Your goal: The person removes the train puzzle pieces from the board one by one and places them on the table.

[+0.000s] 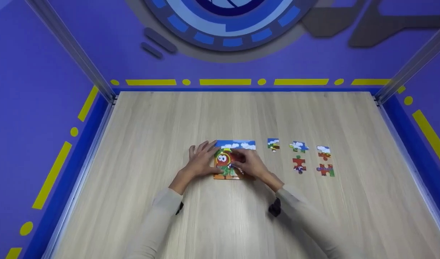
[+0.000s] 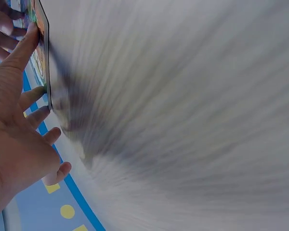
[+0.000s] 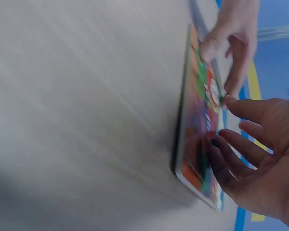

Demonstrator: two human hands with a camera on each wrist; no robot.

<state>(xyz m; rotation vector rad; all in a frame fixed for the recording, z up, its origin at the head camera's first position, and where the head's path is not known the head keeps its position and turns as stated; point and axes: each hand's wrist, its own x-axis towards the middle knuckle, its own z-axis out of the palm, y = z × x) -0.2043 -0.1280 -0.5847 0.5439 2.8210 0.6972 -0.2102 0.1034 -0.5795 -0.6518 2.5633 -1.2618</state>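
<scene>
A jigsaw puzzle board (image 1: 223,177) lies on the table, showing a red cartoon character with big eyes, green below it and a cloudy sky along the top. My left hand (image 1: 200,162) spreads over the board's left side. Its thumb (image 2: 29,41) rests on the picture, while the other fingers reach the left and upper edge. From the right, my right hand (image 1: 252,163) bends over the middle of the picture. Thumb and fingertips (image 3: 221,137) pinch a puzzle piece at the board's surface; the hand hides most of it.
Right of the board lie several loose pieces: one with sky and green (image 1: 273,143), a cloud piece (image 1: 298,146), a sky-and-red piece (image 1: 323,151), and two mostly red ones below, left (image 1: 299,163) and right (image 1: 326,170). Blue-purple panels (image 1: 241,68) wall the wooden table (image 1: 151,118).
</scene>
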